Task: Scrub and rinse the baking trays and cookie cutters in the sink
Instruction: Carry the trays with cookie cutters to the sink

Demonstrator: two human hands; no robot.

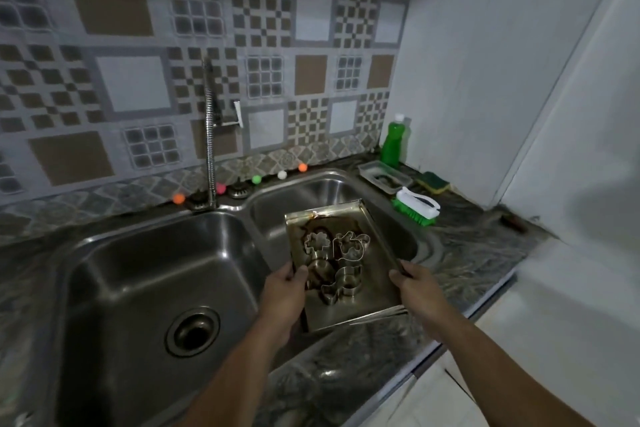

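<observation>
Baking tray point(360, 302) gripped between left hand point(282, 291); right hand point(417, 288).

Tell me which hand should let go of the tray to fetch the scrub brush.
Right. The right hand grips the tray on the side nearer the scrub brush lying on the right counter; the left hand would have to cross over.

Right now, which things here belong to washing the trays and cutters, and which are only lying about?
For the job: baking tray held by left hand and right hand; cookie cutters on it; right sink basin; faucet; scrub brush; sponge; green soap bottle.

Lying about: coloured balls behind the sink; small plastic tray.
</observation>
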